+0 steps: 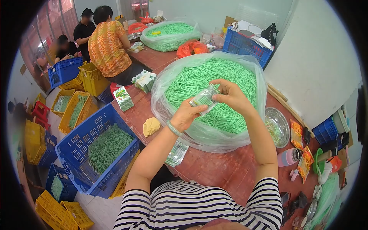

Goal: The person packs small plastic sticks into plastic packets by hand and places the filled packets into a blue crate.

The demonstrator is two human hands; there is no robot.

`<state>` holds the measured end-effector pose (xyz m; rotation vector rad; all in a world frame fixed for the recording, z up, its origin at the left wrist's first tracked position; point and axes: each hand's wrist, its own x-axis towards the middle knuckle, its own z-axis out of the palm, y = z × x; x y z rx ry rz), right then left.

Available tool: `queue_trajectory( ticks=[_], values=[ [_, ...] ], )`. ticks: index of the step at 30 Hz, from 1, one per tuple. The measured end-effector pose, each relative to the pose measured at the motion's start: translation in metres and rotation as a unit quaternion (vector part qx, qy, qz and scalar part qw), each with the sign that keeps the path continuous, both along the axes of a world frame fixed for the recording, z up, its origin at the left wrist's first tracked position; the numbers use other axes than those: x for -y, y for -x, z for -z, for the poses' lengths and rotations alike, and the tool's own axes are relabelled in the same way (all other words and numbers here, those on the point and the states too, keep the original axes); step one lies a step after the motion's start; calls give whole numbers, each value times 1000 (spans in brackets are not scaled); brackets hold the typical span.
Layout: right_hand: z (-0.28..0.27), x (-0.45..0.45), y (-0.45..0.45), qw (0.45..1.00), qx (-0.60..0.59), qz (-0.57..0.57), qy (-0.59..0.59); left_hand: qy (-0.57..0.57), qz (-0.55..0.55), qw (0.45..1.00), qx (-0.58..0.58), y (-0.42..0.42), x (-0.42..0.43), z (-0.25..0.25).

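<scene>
Hands and packet above the tabletop. The left hand (184, 115) is closed around the lower end of a clear packet (205, 99) of green sticks; the right hand (233, 96), half-curled, sets its thumb against the upper end, though whether it grips cannot be told. Beneath: loose green sticks (188, 82) in a plastic bag (207, 145) on the red tabletop (230, 165). Left: yellow cloth (151, 127), then blue crate (82, 140). Right: metal bowl (283, 130), pink bottle (286, 158).
</scene>
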<state>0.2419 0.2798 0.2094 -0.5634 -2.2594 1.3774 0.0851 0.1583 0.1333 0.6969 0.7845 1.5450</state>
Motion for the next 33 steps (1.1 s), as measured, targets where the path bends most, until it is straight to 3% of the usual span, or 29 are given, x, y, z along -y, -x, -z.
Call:
queue_trajectory(
  ticks=[2,4,7,10,13,16,23,26,29,33],
  values=[
    [-3,3,-2,1000,-8,-6,20,20,1,999,-30,2,-3,7],
    [-9,10,-1,997,-39,3,72,28,3,999,-15,1,-3,9],
    [3,1,-1,994,-82,54,57,11,25,999,42,-6,-1,10],
    [12,2,1,996,-68,48,-35,-2,54,993,105,-9,-3,15],
    [2,14,-4,998,-59,2,24,-8,62,990,127,-11,-3,17],
    [3,-5,-11,997,-1,17,-70,-13,79,986,143,-13,0,13],
    [-2,-7,-20,996,29,-8,-80,20,178,964,198,12,4,8],
    [-8,-1,-19,998,33,-51,-25,1,122,991,-51,3,7,6],
    [-15,5,-17,996,71,-46,19,-24,67,985,-158,-3,4,13],
    [-15,0,-17,991,129,-37,6,-19,43,985,-165,-6,4,13]
  ],
)
